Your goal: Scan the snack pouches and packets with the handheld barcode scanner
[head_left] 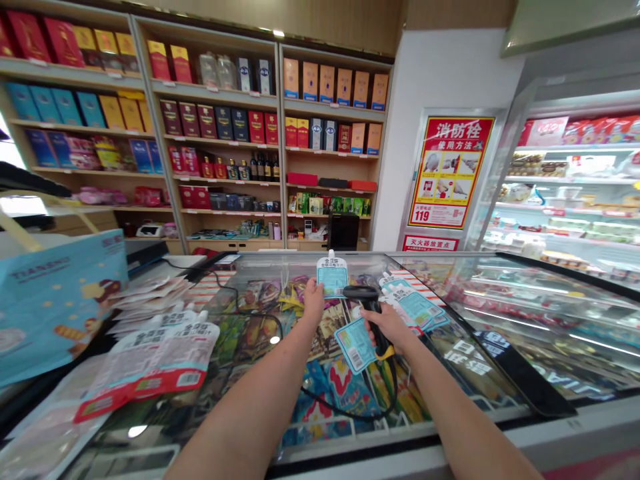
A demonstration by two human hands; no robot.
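So my left hand [314, 301] is pinching a teal-labelled pouch [332, 277] by its bottom edge and holding it upright, fingers and thumb closed on it, with its barcode side facing me. My right hand [387, 327] is wrapped tight around the handle of a black handheld barcode scanner [373, 313], head pointing left, right beside the pouch but not touching it as far as I can see. There's a little yellow tag [385, 353] near the bottom of the handle, and a black cable [350, 407] loops down from it across the glass. Just under that hand sits a second pouch [355, 345], and I can't tell if it's being held or just lying there. A few more pouches [415, 307] lie to the right of the scanner, on the glass lid of a chest freezer [500, 320], with colourful snack packets [345, 393] visible underneath. Over at lower left there's a messy pile of similar pouches [150, 363], next to a light blue paper bag [50, 300] at the left edge. Straight ahead, wooden shelves [210, 120] are full of boxed gift sets and bottles, a red-and-yellow fire hydrant instruction poster [450, 170] hangs on the wall, and a refrigerated display case [565, 193] fills the right side.
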